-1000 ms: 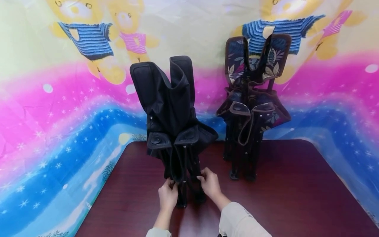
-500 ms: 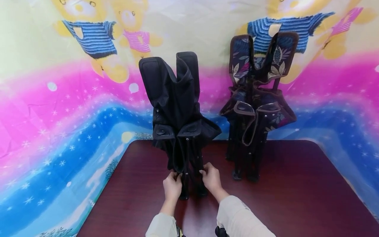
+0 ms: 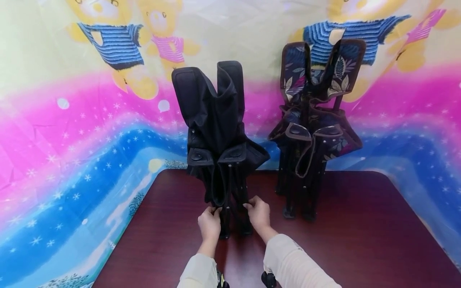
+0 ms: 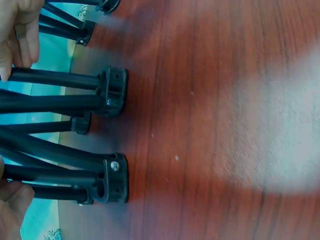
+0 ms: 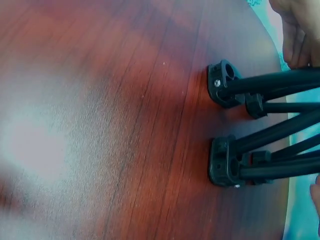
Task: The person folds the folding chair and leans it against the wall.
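A folded black folding chair [image 3: 216, 120] stands upright on the table, its fabric seat and back bunched above thin black legs. My left hand [image 3: 210, 225] pinches one of its front legs low down on the left. On the right side, my right hand [image 3: 260, 212] holds another leg between thumb and fingers. The left wrist view shows the chair's black feet [image 4: 116, 177] touching the tabletop, with fingertips of both hands on the tubes. From the right wrist, the feet [image 5: 222, 162] also appear set down on the wood.
To the right stands a second folded folding chair [image 3: 320, 132] in floral fabric with brown edging. The dark red wooden table [image 3: 342, 252] has rounded far corners. A backdrop [image 3: 65, 160] printed with bears hangs behind it.
The black folding chair has shifted slightly away from me and a little to the right, with both hands on its legs. The view has also turned slightly.
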### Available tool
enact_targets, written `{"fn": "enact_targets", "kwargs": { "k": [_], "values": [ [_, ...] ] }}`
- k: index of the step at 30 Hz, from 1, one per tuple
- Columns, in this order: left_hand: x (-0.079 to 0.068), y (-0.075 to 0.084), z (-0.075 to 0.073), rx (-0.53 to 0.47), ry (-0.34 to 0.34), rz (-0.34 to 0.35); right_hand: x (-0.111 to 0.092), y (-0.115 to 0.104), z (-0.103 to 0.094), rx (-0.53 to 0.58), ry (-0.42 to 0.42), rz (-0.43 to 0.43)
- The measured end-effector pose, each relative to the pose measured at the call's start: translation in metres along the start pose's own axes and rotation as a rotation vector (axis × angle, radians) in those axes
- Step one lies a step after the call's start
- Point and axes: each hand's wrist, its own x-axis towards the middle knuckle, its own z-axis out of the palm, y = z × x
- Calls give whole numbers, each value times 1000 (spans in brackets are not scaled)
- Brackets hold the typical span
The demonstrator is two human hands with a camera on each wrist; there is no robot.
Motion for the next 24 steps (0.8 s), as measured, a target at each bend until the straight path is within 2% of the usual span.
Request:
{"fn": "enact_targets", "kwargs": {
  "k": [5,9,19,24],
  "values": [
    [4,6,3,40,40,-57,0,-5,4,-45,76,52],
    [9,9,8,20,12,-123,1,-9,7,-20,99,93],
    [11,14,14,-85,-143,-259,9,-8,7,107,-13,211],
    [16,15,16,-150,-229,-280,16,-5,5,185,-78,284]
  ]
}}
